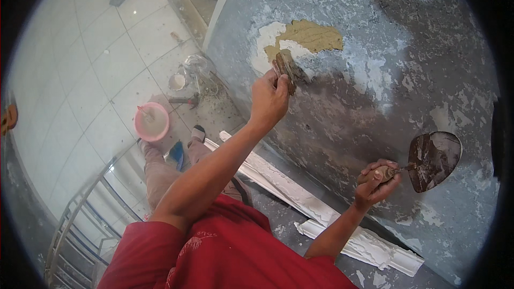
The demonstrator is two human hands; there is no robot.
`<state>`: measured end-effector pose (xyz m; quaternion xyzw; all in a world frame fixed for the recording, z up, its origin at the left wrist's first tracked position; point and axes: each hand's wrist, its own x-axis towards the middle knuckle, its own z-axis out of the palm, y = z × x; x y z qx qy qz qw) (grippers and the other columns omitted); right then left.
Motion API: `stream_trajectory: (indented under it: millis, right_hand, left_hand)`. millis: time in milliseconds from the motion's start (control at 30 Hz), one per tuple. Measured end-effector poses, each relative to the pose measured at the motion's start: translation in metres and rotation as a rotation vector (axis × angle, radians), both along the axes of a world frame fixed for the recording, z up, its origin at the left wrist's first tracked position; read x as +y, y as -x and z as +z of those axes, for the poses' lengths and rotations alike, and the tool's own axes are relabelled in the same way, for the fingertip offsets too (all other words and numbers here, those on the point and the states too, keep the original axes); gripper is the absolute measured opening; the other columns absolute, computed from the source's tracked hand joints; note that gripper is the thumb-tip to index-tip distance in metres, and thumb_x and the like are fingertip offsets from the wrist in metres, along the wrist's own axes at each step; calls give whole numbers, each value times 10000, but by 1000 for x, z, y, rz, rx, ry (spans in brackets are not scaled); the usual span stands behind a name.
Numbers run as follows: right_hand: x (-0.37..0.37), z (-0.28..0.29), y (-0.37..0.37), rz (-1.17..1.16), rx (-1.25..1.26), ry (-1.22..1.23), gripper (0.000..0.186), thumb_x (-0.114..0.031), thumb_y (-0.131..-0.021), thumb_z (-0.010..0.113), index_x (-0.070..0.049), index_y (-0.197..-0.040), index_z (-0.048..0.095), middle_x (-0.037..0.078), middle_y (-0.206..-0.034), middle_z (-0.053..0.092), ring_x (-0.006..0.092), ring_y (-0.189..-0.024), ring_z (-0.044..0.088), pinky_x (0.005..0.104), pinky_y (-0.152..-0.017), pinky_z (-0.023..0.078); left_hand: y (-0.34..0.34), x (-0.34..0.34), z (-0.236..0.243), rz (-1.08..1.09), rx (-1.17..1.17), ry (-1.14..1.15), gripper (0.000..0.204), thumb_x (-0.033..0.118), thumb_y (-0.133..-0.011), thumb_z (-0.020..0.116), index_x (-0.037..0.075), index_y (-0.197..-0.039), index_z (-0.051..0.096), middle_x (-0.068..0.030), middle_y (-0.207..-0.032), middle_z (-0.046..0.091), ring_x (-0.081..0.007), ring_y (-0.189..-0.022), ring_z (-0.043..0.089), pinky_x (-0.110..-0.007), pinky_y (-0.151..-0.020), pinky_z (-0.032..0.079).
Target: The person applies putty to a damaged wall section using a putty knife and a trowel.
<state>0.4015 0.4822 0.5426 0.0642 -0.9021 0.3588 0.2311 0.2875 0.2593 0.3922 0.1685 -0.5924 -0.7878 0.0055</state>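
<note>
My left hand (269, 99) is closed around a small flat scraper (290, 72), its blade stained brown and grey. The scraper is at the lower edge of a patch of white plaster (267, 40) and tan paste (313, 35) on a broad mottled grey surface (342, 112). Whether its edge touches the paste, I cannot tell. Farther right, my right hand (379, 179) grips a trowel (435, 160) by its wooden handle. The trowel's rounded blade, streaked with brown residue, points right over the grey surface.
Long white mouldings (369, 243) lie along the grey surface's near edge. On the tiled floor to the left are a pink bucket (151, 122) of greyish liquid, a hammer (183, 100), a clear plastic bag (198, 67) and debris. A metal railing (88, 206) curves at lower left.
</note>
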Motion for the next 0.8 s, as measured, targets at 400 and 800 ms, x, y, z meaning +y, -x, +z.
stream_trajectory:
  millis: [400,800]
  right_hand:
    - [-3,0,2,-8,23,-24,400,-368,-993,478,-22,-1171,386,100,-848,498,131,-646,485,260,-546,442]
    - [-8,1,2,-24,28,-34,377,-339,-1000,455,-16,-1183,383,100,-850,492,128,-656,485,261,-549,438]
  left_hand:
    - [-13,1,31,27,142,88,159,87,-916,536,-33,-969,626,-194,-633,575,-284,-531,559,-378,-538,437]
    - [-57,0,26,81,187,107,254,72,-926,501,-48,-1125,602,-238,-809,654,-384,-717,654,-399,-646,497]
